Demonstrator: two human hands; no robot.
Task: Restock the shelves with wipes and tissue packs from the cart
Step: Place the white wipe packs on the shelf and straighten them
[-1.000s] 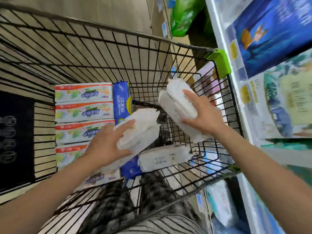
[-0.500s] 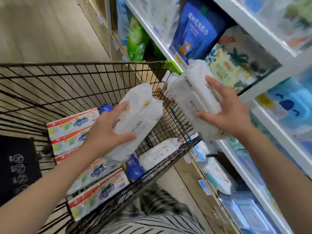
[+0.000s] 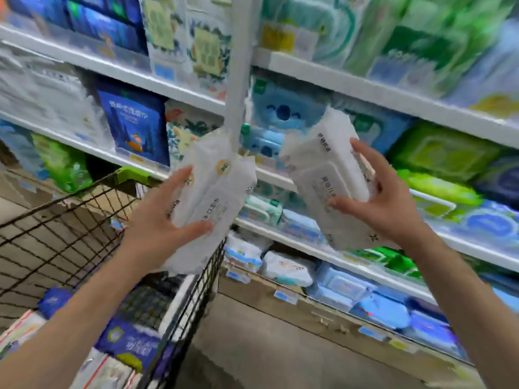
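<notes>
- Left hand (image 3: 165,220): grasps the left white pack (image 3: 216,197) from the side, thumb across its lower face and fingers spread along its edge. Risk: a wide span grip on what looks like slick film, so the pack may slide out if tilted further.
- Right hand (image 3: 384,203): grasps the right white pack (image 3: 323,169) the same way, thumb on the front and fingers wrapped over the far edge. Same slip risk. Whether either hand carries one pack or two stacked cannot be told through the blur, and a stacked pair could shear apart.
- Both hands are occupied, so neither is free to clear a gap or catch a fall.
- Position of goods: both packs are held in the air in front of the shelving, resting on no shelf. The left pack hangs over the cart wall (image 3: 84,209), the right one over the floor gap beside the cart.
- Shelf post (image 3: 238,80): stands directly behind the left pack's top end. Risk: the pack may catch on it if pushed straight ahead.
- Shelf board (image 3: 351,262) and the tiers above: look fully faced with stock. Risk: forcing a pack in may push neighbours off the edge.
- Blue pack (image 3: 126,341) and other stock lie in the cart, not yet shelved.
</notes>
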